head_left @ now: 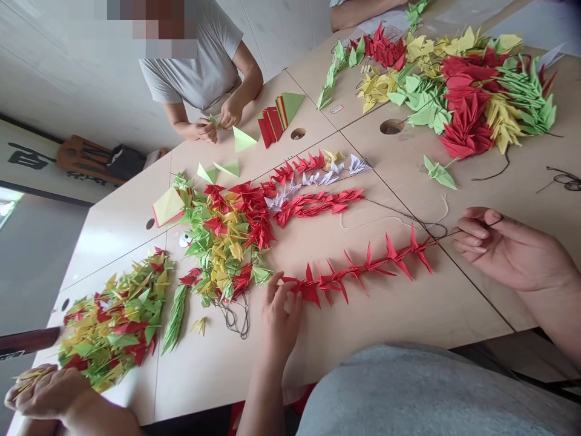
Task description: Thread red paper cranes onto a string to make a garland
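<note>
A string of folded red paper cranes (358,267) stretches across the table in front of me, its wings sticking up. My left hand (282,312) is at the left end of this string, with its fingertips closed on the last red crane. Over on the right, my right hand (512,248) has its fingers curled around the dark thread (447,234) that runs out of the string's other end. Just beyond the right hand lies a single green paper crane (439,172). A loose white thread (393,224) curls on the table behind the red string.
Mixed cranes form a heap (227,242) left of centre and another (118,321) farther left. More crane strings (467,91) lie at the back right. Opposite, a person (195,72) folds green paper. At lower left, another person's hand (54,390) holds yellow pieces.
</note>
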`<state>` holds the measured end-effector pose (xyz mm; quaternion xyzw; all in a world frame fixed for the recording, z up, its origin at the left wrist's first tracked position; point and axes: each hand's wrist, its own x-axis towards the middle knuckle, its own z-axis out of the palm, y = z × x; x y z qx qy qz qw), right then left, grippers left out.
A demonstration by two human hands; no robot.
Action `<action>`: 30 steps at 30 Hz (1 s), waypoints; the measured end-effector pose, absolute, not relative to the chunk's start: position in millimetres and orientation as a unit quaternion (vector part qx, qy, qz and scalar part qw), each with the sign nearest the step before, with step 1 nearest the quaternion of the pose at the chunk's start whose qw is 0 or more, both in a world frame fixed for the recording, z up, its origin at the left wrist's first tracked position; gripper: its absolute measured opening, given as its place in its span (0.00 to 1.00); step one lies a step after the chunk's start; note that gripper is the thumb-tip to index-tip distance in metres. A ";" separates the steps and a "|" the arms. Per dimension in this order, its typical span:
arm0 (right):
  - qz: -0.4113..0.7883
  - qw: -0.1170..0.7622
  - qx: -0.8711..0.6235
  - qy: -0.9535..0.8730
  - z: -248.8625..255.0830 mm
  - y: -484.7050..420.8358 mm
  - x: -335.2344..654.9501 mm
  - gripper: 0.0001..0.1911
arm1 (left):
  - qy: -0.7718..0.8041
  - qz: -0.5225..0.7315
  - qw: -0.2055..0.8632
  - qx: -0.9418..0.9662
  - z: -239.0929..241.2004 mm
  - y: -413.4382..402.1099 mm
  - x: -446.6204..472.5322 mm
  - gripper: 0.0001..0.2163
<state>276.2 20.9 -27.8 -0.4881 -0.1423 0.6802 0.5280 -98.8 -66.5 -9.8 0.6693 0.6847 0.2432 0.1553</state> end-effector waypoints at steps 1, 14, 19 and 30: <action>0.681 0.529 -0.488 -0.136 -27.7 20.7 276.1 0.08 | 0.686 0.246 0.145 0.669 -10.3 -66.3 -99.1 0.07; 0.670 0.511 -0.499 -0.202 -24.1 22.7 273.0 0.04 | 0.634 0.215 0.068 0.740 -4.5 -60.4 -81.2 0.09; 0.644 0.501 -0.509 -0.275 -23.7 23.2 271.9 0.05 | 0.624 0.229 0.066 0.744 -3.5 -59.1 -82.3 0.09; 0.661 0.519 -0.493 -0.226 -18.0 23.1 268.2 0.07 | 0.576 0.193 0.063 0.792 0.6 -48.9 -61.4 0.14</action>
